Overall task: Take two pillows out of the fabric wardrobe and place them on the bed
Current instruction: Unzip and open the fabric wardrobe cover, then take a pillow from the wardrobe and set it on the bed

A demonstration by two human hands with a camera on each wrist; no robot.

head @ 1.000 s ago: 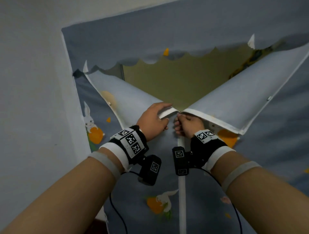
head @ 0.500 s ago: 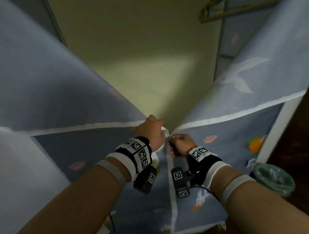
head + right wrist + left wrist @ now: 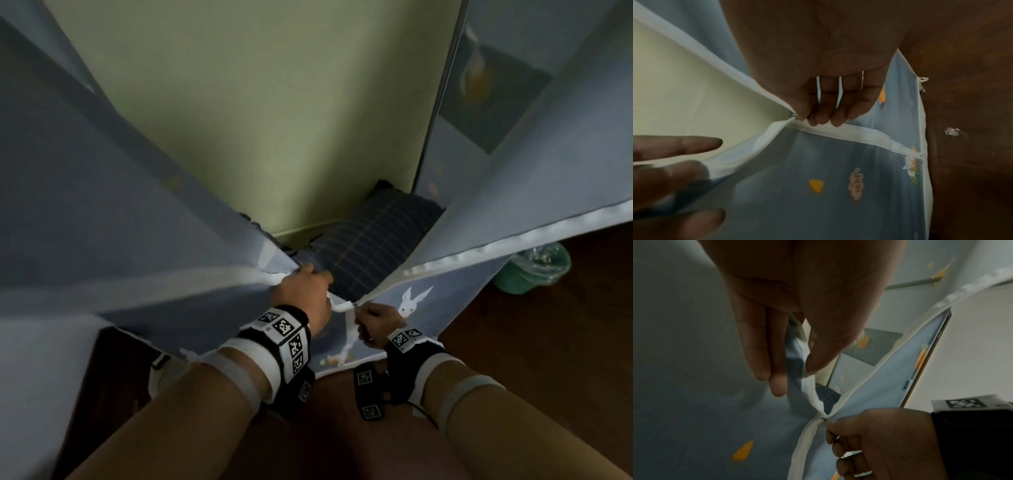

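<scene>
Hands (image 3: 339, 308) part wardrobe flaps (image 3: 137, 240) above plaid pillow (image 3: 370, 246).

pillow (image 3: 370, 246) inside wardrobe (image 3: 144, 212) (low)

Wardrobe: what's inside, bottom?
One dark plaid pillow lies on the wardrobe floor. The fabric door flaps cover its sides, so a second pillow can't be confirmed.

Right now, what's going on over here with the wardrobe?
A person is unzipping the fabric wardrobe. The right hand pinches the zipper pull low on the front, while the left hand holds the left flap's white zipper edge aside. Through the gap, a dark checked pillow lies on the wardrobe floor, not yet touched. A green bin stands on the wooden floor to the right.
</scene>
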